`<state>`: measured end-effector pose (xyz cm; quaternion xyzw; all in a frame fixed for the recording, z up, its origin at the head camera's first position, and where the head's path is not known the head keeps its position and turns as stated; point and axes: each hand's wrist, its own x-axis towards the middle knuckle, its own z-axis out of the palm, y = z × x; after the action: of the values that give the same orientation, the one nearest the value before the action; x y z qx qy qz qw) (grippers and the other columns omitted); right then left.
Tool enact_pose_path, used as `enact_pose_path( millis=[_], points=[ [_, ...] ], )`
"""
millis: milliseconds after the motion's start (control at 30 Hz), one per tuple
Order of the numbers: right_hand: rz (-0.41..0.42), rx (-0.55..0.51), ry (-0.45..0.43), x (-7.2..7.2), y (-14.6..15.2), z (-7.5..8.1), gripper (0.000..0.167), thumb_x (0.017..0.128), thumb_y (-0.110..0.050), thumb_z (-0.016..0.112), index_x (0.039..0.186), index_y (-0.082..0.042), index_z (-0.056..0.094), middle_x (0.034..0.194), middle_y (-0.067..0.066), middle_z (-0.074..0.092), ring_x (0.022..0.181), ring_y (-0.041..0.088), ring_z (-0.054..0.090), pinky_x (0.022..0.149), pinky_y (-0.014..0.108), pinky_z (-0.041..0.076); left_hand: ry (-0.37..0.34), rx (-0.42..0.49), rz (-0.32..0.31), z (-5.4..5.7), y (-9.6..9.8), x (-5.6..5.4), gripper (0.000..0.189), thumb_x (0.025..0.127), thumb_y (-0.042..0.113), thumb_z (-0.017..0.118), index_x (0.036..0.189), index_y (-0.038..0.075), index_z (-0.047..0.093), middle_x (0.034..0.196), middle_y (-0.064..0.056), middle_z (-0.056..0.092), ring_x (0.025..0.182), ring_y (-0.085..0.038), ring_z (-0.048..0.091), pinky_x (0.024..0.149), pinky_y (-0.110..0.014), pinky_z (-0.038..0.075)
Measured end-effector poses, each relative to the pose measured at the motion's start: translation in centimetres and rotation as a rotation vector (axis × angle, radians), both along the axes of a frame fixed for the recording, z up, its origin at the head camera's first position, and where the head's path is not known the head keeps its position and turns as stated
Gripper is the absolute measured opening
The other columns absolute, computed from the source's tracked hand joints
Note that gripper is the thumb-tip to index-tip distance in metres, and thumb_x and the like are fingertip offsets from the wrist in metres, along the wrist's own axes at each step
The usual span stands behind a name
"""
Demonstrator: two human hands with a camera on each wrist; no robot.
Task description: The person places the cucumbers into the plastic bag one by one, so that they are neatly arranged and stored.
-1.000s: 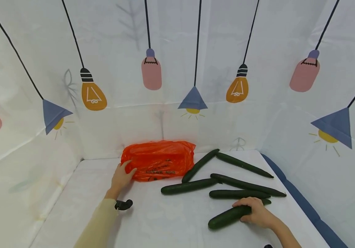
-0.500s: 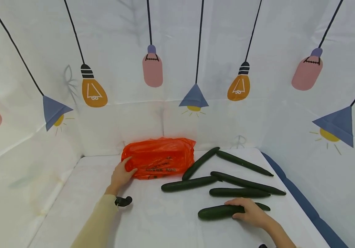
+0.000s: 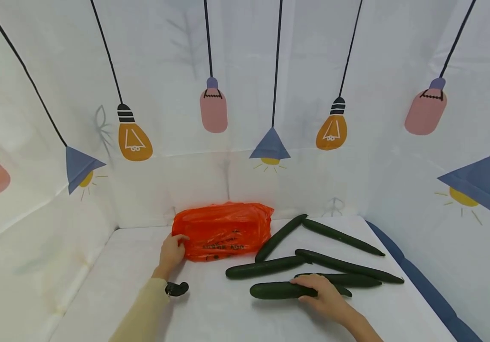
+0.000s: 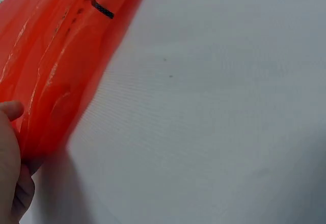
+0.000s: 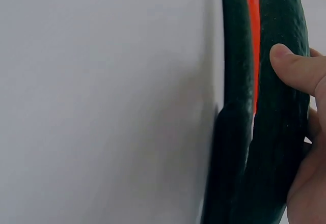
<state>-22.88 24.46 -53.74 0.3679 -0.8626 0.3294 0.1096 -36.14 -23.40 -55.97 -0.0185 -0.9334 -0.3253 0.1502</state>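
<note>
My right hand grips a dark green cucumber, thumb on one side and fingers on the other. In the right wrist view the thumb presses against the skin of this cucumber, which seems raised off the cloth. My left hand holds the left end of a red plastic bag with dark print. Seen from the left wrist, the thumb lies on the bag and the curled fingers go beneath its edge.
Several more cucumbers lie right of the bag: one leaning beside it, one at the back right, others in the middle. All rest on a white cloth-covered table. White curtains printed with lamps enclose the back and sides.
My right hand has lifted its cucumber and carried it left, toward the bag, turning it nearly level across the view. The left hand stays at the bag's left end.
</note>
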Motion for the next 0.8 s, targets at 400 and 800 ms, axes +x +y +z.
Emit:
enact_pose_path(
  millis=[400,800],
  points=[
    [0.013,-0.030,-0.018,-3.9,-5.4,3.1,0.050,0.078,-0.007,0.080,0.124,-0.022,0.066,0.120,-0.013,0.064,0.107,0.011,0.059,0.088,0.037,0.050,-0.055,0.055,0.007,-1.5,-0.1,0.0,0.052,0.089,0.008,0.055,0.138,-0.004,0.049,0.135,-0.029,0.048,0.123,-0.044,0.046,0.102,-0.058,0.037],
    [0.093,-0.038,0.015,-8.3,-10.6,6.1,0.049,0.081,-0.004,0.077,0.126,-0.018,0.066,0.121,-0.008,0.065,0.108,0.013,0.060,0.091,0.037,0.050,-0.065,0.034,0.029,-1.9,-0.1,0.4,0.079,0.082,0.032,0.076,0.142,-0.006,0.042,0.140,-0.030,0.044,0.125,-0.047,0.044,0.102,-0.060,0.035]
  ],
)
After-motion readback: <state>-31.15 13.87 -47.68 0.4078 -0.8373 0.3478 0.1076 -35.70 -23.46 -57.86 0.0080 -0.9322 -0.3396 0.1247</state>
